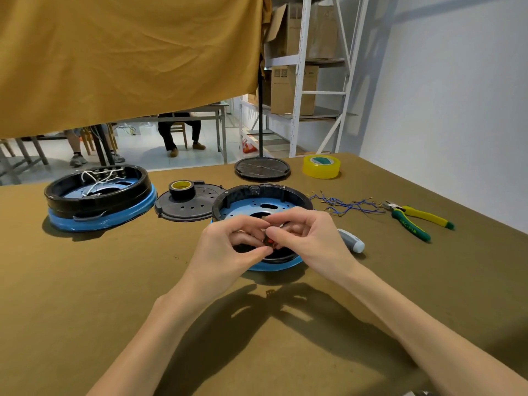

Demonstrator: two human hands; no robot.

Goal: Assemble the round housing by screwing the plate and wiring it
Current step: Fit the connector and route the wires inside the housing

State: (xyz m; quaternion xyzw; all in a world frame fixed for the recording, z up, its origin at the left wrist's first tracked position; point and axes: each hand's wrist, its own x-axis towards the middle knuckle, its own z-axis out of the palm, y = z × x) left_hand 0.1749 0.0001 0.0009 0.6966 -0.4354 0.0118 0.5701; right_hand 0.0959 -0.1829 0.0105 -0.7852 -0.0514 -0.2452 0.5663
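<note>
A round black housing (288, 194) with a blue perforated plate (243, 208) inside sits at the table's middle. Over its near rim, my left hand (228, 244) and my right hand (308, 235) meet, and both pinch a small black and red part (269, 240) between fingertips. What the part is cannot be made out. A bundle of blue wires (347, 205) with metal ends lies right of the housing. A grey and white screwdriver (352, 240) lies just right of my right hand.
A second housing (97, 195) with white wires stands at the left. A black perforated lid (188, 208) carries a black tape roll (182, 189). Yellow tape (321, 166), green-yellow pliers (414, 220) and a lamp-stand base (262, 168) sit farther back.
</note>
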